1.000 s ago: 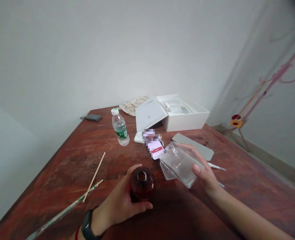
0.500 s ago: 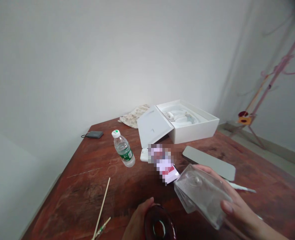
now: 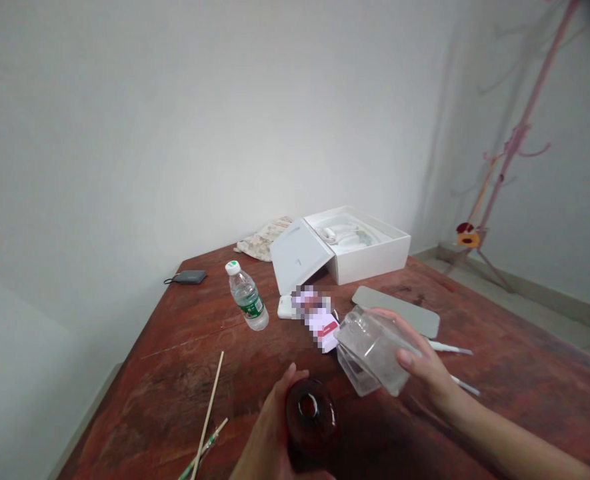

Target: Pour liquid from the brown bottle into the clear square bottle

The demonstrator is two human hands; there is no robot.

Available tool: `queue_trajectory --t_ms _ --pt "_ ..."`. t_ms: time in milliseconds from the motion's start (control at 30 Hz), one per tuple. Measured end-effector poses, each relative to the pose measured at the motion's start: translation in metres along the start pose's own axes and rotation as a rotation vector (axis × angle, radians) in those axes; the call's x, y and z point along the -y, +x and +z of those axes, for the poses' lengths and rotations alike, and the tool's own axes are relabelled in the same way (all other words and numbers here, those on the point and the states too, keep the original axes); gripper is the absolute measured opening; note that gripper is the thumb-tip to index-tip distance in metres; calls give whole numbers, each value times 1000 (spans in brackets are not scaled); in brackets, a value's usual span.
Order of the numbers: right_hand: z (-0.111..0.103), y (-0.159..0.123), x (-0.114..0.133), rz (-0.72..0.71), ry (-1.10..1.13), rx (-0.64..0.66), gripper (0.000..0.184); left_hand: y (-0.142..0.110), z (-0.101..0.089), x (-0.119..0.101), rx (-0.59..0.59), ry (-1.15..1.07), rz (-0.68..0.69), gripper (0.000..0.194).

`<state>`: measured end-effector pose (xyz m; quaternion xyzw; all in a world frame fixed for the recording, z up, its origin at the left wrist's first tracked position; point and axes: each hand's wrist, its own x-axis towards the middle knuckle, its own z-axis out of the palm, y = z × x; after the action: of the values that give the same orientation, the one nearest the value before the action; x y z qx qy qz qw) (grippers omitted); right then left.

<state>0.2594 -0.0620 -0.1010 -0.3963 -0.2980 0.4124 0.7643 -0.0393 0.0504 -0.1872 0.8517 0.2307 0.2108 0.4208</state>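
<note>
The bench [image 3: 175,373] has a reddish-brown wooden top, and behind it there is a plain pale wall [image 3: 175,120]. On the right side, beyond the bench, a pink stand [image 3: 515,143] is on the floor.

The left hand [image 3: 275,427] is at the near edge of the view, and its fingers are curved around the side of a dark red glass bottle [image 3: 312,417]. The bottle is open at the top; its lower part is too dark for me to tell its shape. The right hand [image 3: 425,367] holds a clear plastic case [image 3: 375,353], with the thumb on top of it. The case is tilted above the bench, to the right of the red bottle and apart from it.

Near the left end of the case lies a phone [image 3: 323,328] with lit screen, and part of it is blurred. Just beside the phone is a small white case [image 3: 285,307]. Behind these is a white box [image 3: 369,259], open, with a cable inside, and its lid leans down to the left. A grey flat plate [image 3: 399,310] lies beyond the right hand. The water bottle [image 3: 249,297] with green label stands left of the phone. Thin wooden sticks [image 3: 209,407] lie crossed on the left, and a grey pouch-like object [image 3: 191,277] lies near the far left edge.
</note>
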Motion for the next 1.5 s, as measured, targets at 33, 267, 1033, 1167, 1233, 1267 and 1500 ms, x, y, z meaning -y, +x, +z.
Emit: queue_trajectory --t_ms 33,267,1033,1167,1233,1267,1500 --pt "0 0 -1 -6 -7 8 71 1 0 0 5 2 -3 161" --pt "5 -2 2 -16 -19 0 75 -4 -11 -29 -18 -34 -11 130" --pt "3 -20 12 67 59 188 84 16 -10 -86 -41 -260 -17 102" --pt "0 -19 9 114 -5 178 86 15 -2 -86 -64 -306 -23 117" --pt "-2 -18 8 109 -50 170 77 16 -1 -91 -24 -405 36 117" --pt "-2 -18 8 101 -59 161 71 17 -2 -96 15 -461 76 113" --pt "-1 -17 13 100 -98 181 71 18 -6 -112 95 -572 224 101"
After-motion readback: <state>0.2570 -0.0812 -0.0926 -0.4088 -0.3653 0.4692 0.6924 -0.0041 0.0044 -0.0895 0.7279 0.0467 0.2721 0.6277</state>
